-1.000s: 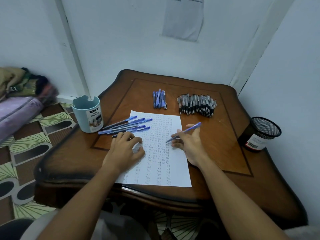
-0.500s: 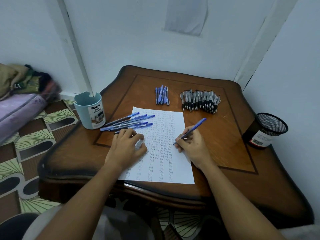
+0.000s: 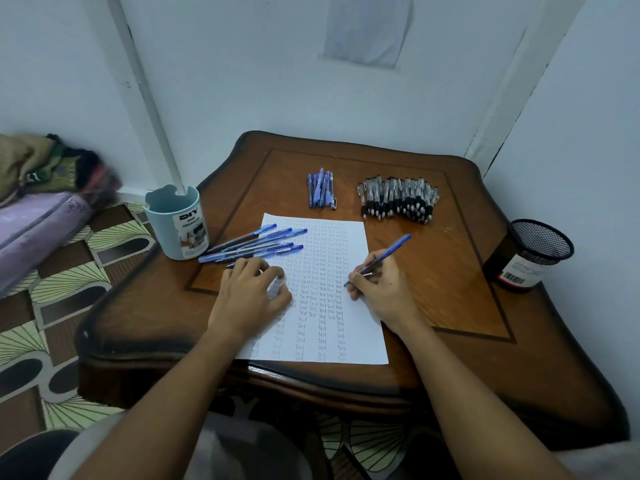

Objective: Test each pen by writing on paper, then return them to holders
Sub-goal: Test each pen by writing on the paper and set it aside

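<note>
Since a second ago, the right hand (image 3: 384,292) has been bringing its pinched blue pen (image 3: 379,259) down, tip now touching the paper (image 3: 360,327) at centre frame. The left hand (image 3: 251,296) is still pressing the sheet, fingers curled, grasping nothing. Loose pens (image 3: 256,244) are lying beside the teal holder (image 3: 176,225) at left; the mesh holder (image 3: 533,254) is standing at right.

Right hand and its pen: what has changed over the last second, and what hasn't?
The right hand has brought the blue pen down from just above the paper until its tip meets the sheet in the rightmost column of "Test" words, in a writing grip. The left hand still rests on the paper's left side. The pen piles and both holders look unmoved.
</note>
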Motion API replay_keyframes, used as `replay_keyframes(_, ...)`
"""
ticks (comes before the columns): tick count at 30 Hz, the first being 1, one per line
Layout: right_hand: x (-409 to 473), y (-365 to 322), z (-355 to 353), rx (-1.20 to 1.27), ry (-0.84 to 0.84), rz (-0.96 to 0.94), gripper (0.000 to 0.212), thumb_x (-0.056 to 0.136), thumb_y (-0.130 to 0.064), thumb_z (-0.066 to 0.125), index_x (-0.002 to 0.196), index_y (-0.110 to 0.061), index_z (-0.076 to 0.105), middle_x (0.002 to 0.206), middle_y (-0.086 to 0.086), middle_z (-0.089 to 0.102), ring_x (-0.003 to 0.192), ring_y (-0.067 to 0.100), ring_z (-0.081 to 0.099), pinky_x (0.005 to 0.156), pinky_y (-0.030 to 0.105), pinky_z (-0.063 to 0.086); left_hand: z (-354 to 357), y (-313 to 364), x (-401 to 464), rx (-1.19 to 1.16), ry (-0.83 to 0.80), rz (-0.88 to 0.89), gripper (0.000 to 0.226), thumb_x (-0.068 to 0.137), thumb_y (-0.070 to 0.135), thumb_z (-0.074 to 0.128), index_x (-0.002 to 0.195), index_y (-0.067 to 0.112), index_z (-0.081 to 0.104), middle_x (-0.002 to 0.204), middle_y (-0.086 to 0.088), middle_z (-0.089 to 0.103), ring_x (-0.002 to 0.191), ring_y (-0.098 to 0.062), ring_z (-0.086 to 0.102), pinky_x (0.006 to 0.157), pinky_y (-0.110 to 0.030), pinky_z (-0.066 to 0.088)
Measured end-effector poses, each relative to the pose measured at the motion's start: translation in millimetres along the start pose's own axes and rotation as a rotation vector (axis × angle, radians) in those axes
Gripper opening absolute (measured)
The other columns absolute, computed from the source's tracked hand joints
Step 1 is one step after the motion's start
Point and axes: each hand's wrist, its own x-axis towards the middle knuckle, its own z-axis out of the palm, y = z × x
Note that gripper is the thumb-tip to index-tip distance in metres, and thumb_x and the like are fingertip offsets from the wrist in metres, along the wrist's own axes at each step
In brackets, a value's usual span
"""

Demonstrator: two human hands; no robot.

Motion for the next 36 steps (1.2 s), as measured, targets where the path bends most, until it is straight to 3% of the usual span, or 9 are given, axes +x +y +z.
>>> replay_keyframes(20,-1.5,-3.5,-0.9,-0.076,-0.019,-0.015,0.025,0.095,-0.003,0.063,0.095,-0.02,0.045,0.084,0.013,0.062,0.067,0.022,0.064,0.066,0.036,0.056,-0.6,-0.6,1.1,-0.012,0.004,-0.002,0.035,0.083,0.05,0.045,0.103,0.031,0.067,0.098,0.014,0.045,0.094,-0.006,0.034,0.084,-0.03,0.026)
replay_keyframes(36,-2.5,-5.0,-2.6,-0.04,-0.008,-0.002,0.028,0.093,0.001,0.063,0.097,-0.019,0.044,0.084,0.013,0.061,0.064,0.018,0.064,0.059,0.029,0.053,1.9,-2.6,1.4,-0.008,-0.003,-0.011,0.039,0.082,0.051,0.041,0.103,0.031,0.068,0.099,0.012,0.05,0.097,-0.012,0.042,0.084,-0.031,0.027)
